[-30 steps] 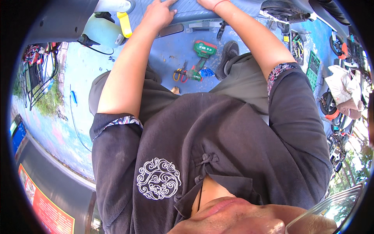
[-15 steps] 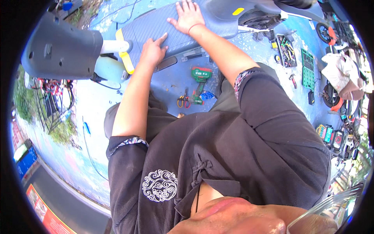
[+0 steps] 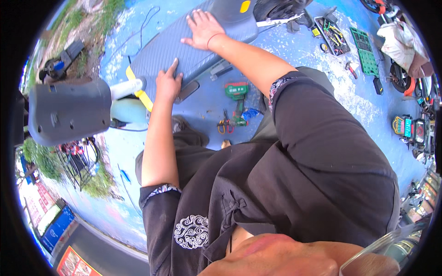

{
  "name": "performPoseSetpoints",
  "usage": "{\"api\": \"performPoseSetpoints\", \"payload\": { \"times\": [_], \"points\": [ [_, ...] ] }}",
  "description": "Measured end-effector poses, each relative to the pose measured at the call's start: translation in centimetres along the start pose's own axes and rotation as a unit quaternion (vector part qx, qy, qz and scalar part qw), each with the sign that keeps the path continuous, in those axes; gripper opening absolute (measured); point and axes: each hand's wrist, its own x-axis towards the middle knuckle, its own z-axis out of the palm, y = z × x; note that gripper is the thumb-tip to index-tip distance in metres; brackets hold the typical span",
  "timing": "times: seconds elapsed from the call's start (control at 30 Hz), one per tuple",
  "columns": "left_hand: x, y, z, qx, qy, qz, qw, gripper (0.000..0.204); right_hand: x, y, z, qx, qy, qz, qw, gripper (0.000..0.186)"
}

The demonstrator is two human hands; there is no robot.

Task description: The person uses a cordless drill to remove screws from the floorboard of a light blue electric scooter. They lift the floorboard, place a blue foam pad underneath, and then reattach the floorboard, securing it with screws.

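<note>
Seen from above, bent low over blue-painted ground in a black short-sleeved shirt; nearest, just past the knees, a green cordless drill lying on the ground with orange-handled pliers and a scrap of blue cloth just beside it; a little beyond, left hand pressed on the near edge of the ribbed grey scooter footboard, fingers narrowly spread and flat, gripping nothing; farther on, right hand laid palm down on the same footboard near the seat end, fingers fanned wide and likewise holding nothing; footboard stretched across the upper middle of the scene, between both palms, touched by each; to the left, the scooter's grey front panel with a yellow strip beside it; far right, well apart from the hands, an open tool tray, a green socket case and more parked scooters along the edge.
</note>
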Motion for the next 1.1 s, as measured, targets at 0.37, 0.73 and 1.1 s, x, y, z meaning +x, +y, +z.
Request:
{"api": "performPoseSetpoints", "payload": {
  "times": [0.37, 0.73, 1.1],
  "points": [
    [-0.5, -0.9, -1.4, -0.041, -0.085, -0.017, 0.995, 0.071, -7.6, -4.6, -0.8, 0.1, 0.013, 0.0, 0.995, 0.086],
    [3.1, 0.6, -2.6, -0.083, -0.092, 0.008, 0.992, 0.045, -20.1, -0.8, -5.5, 0.209, -0.349, -0.178, 0.896, 0.04],
    [-2.1, 0.8, -4.2, -0.655, -0.186, -0.124, 0.722, 0.01, -36.3, 30.8, -19.7, 0.39, 0.047, 0.344, 0.853, 0.039]
  ]
}}
